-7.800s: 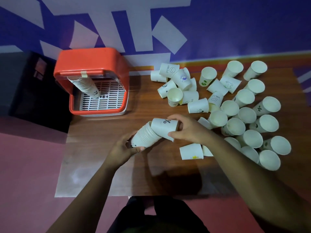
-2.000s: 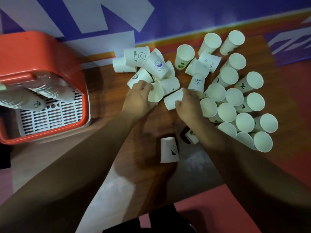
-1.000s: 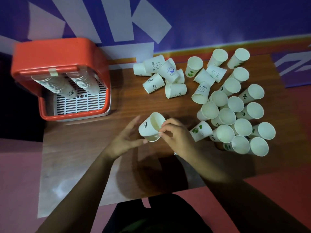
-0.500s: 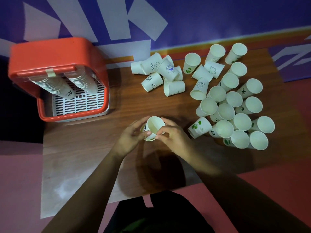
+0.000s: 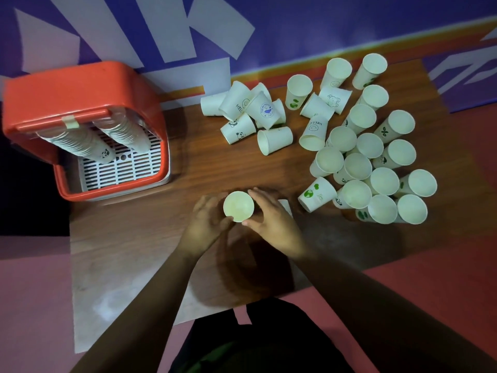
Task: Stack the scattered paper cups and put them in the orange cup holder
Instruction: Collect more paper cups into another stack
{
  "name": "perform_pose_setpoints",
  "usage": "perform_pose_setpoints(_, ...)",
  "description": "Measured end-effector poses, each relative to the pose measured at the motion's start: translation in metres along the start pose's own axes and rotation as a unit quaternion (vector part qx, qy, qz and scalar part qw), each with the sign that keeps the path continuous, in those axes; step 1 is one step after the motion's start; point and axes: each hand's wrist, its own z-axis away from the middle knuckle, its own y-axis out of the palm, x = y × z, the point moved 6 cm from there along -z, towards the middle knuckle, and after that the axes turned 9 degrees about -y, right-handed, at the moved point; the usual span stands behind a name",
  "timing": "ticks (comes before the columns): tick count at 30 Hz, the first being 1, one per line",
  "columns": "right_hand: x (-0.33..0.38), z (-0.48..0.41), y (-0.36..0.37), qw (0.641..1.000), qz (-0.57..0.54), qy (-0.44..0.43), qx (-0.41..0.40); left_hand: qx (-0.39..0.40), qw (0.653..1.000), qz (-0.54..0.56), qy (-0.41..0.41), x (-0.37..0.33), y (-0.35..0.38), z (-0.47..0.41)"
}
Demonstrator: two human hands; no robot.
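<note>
While I am cupping an upright paper cup between my left hand and right hand, fingers of both curling round its wall, it is sitting low over the table, well apart from the orange cup holder; whether more are nested under it I cannot tell. I am judging that squeezing harder is risking a buckled rim, and a careless reach rightward is risking sending the scattered cups rolling off the edge

On the table, cup holder left, loose cups right, single cup in front between left hand and right hand.
</note>
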Motion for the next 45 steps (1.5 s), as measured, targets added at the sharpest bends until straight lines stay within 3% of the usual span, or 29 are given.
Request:
perform_pose_setpoints(3, -0.026, 0.02, -0.019, 0.994, 0.023, 0.053, -0.093, -0.08, 0.996, 0.034, 0.009, -0.018, -0.009, 0.012)
perform_pose_setpoints(6, -0.056, 0.044, -0.028, 0.981, 0.056, 0.143, -0.116, 0.005, 0.996, 0.094, -0.005, -0.032, 0.016, 0.028)
perform_pose_setpoints(10, -0.075, 0.06, -0.019, 0.967, -0.042, 0.242, -0.072, 0.144, 0.98, 0.098, -0.095, -0.024, 0.07, 0.04)
perform_pose_setpoints(13, -0.076, 0.063, -0.012, 0.957, -0.108, 0.264, -0.057, 0.167, 0.966, 0.105, -0.17, -0.023, 0.091, 0.04)
perform_pose_setpoints(16, -0.077, 0.066, -0.011, 0.936, -0.179, 0.298, -0.061, 0.173, 0.959, 0.129, -0.185, -0.033, 0.101, 0.037)
perform_pose_setpoints(19, -0.074, 0.073, -0.023, 0.916, -0.232, 0.314, -0.09, 0.191, 0.962, 0.127, -0.148, -0.042, 0.104, 0.038)
perform_pose_setpoints(23, -0.065, 0.077, -0.039, 0.845, -0.398, 0.342, -0.1, 0.18, 0.982, 0.053, -0.027, -0.057, 0.096, 0.04)
perform_pose_setpoints(28, -0.046, 0.064, -0.056, 0.803, -0.477, 0.357, -0.017, 0.024, 0.994, 0.001, 0.11, -0.089, 0.071, 0.039)
perform_pose_setpoints(31, -0.043, 0.058, -0.06, 0.784, -0.507, 0.358, -0.021, -0.041, 0.988, -0.026, 0.146, -0.097, 0.055, 0.032)
perform_pose_setpoints(36, -0.041, 0.053, -0.05, 0.787, -0.504, 0.352, -0.052, 0.032, 0.985, -0.015, 0.167, -0.099, 0.054, 0.026)
perform_pose_setpoints(40, -0.034, 0.049, -0.048, 0.774, -0.536, 0.332, -0.048, 0.04, 0.99, -0.018, 0.136, -0.089, 0.045, 0.022)
perform_pose_setpoints(45, -0.043, 0.059, -0.056, 0.816, -0.482, 0.318, -0.033, 0.01, 0.991, 0.047, 0.126, -0.09, 0.027, 0.021)
